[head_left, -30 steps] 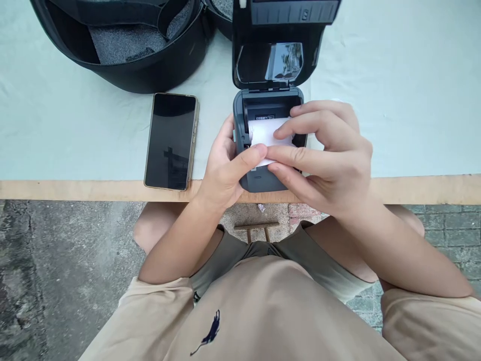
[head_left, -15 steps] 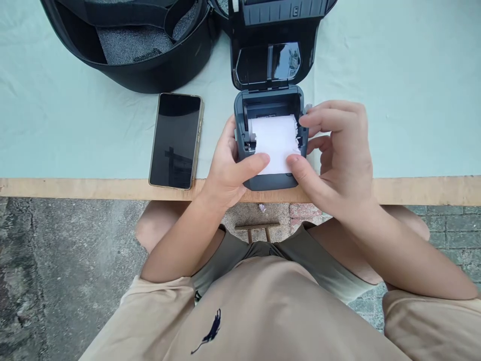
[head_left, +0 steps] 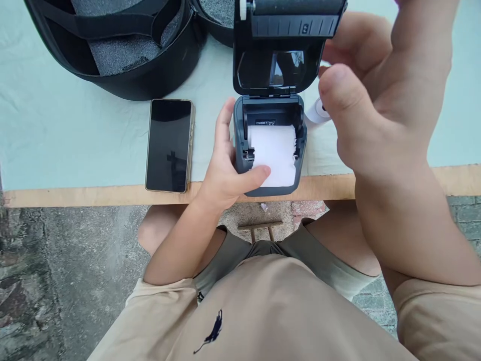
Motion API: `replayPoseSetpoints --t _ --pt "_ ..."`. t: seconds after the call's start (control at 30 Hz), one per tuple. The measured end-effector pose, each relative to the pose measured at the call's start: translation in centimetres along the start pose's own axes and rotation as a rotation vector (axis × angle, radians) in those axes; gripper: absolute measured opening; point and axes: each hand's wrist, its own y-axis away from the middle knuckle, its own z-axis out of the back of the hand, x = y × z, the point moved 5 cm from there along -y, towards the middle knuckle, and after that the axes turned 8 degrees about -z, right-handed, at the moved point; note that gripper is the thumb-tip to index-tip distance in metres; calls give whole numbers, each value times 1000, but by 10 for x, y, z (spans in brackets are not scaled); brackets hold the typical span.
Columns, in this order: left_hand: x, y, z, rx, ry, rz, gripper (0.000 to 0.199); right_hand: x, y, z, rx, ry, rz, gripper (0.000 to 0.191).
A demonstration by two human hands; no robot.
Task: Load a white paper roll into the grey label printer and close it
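Note:
A small dark printer (head_left: 240, 120) lies at the table's front edge with its black lid (head_left: 281, 45) raised. White paper (head_left: 276, 150) sits in its compartment, with ragged side edges. My left hand (head_left: 229, 170) grips the printer's left side, the thumb pressing on the paper. Raised at the upper right, my right hand (head_left: 376, 90) has its fingers behind the lid's right edge and its thumb apart; whether the fingertips touch the lid is hidden. A white roll (head_left: 317, 112) stands just right of the printer, partly covered by my right hand.
Left of the printer lies a phone (head_left: 169, 145), screen up. An unzipped black case (head_left: 150, 77) with grey foam and a strap is behind it. The wooden table edge (head_left: 75, 196) runs across, over my knees. A small stool is on the ground below.
My right hand has left the paper and printer's right side and moved up and right to the lid. The white roll has come into view. My left hand keeps its hold.

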Motion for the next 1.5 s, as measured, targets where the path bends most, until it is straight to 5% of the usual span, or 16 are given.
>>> replayPoseSetpoints --t 0.13,0.27,0.53,0.73,0.9,1.17,1.5 --pt "1 0 1 -5 2 1 95 2 -4 -6 -45 84 106 29" --pt "3 1 2 -44 41 21 99 -1 6 -11 46 321 172 36" --pt "2 3 3 -74 46 57 101 -7 20 -10 179 354 221 34" --pt "-5 2 -3 -112 104 69 77 -3 22 -9 130 374 190 20" --pt "-5 2 -6 -121 142 76 39 8 25 -7 164 421 204 38" --pt "-12 4 -8 -111 58 110 37 9 28 -9 268 461 73 39" --pt "1 -1 -9 -121 256 93 40 3 26 -8 233 459 161 41"
